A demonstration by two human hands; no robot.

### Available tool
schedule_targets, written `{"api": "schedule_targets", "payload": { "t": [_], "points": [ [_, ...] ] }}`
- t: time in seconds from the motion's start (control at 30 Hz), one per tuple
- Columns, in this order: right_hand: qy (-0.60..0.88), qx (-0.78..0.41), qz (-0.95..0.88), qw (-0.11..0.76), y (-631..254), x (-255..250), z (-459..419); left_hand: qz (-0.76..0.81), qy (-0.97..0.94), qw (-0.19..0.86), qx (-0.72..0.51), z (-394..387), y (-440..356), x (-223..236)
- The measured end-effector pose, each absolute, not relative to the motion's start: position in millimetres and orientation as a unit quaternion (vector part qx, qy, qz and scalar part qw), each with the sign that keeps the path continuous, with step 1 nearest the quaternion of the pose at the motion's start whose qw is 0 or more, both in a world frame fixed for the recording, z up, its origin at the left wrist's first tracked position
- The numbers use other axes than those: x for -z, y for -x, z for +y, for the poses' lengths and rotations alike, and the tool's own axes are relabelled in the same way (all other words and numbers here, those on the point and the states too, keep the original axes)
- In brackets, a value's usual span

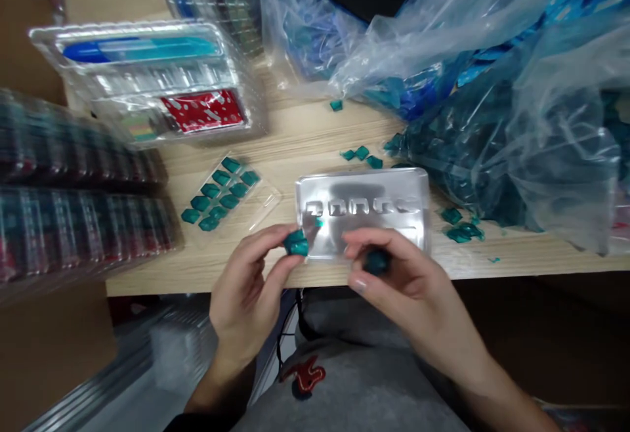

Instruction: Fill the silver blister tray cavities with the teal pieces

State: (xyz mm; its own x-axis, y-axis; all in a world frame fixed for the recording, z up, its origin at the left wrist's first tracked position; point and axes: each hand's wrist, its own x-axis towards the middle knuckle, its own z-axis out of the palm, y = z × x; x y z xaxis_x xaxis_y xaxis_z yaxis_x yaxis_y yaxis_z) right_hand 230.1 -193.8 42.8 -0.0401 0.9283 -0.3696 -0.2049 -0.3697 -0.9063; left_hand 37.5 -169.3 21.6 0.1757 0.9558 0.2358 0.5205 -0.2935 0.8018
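My left hand [251,287] pinches a small teal plastic piece [296,243] at the near left corner of a clear plastic blister tray [364,212] lying on the wooden table [305,136]. My right hand [394,274] is curled around more teal pieces [377,261] at the tray's near edge. One teal piece sits in the tray's left pocket. To the left lies another clear tray [221,192] filled with several teal pieces.
Large clear bags of teal and blue pieces [492,123] crowd the right and back. Loose teal pieces [361,154] lie beside them. Stacks of packed blister trays [73,209] stand at the left, and a clear box with red and blue items [147,77] behind.
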Motion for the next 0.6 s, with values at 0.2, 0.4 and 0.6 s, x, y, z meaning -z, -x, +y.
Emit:
{"api": "schedule_targets", "payload": {
  "t": [0.2,0.4,0.6],
  "points": [
    [0.523,-0.668,-0.342,0.405,-252,-50,-199,0.508,-0.760,0.238,-0.329,-145,-30,-14],
    [0.543,-0.635,-0.295,0.463,-246,-50,-195,0.452,-0.789,0.258,-0.326,-129,-42,-13],
    [0.545,-0.626,-0.264,0.490,-244,-48,-191,0.433,-0.809,0.232,-0.324,-119,-38,-10]
  ]
}}
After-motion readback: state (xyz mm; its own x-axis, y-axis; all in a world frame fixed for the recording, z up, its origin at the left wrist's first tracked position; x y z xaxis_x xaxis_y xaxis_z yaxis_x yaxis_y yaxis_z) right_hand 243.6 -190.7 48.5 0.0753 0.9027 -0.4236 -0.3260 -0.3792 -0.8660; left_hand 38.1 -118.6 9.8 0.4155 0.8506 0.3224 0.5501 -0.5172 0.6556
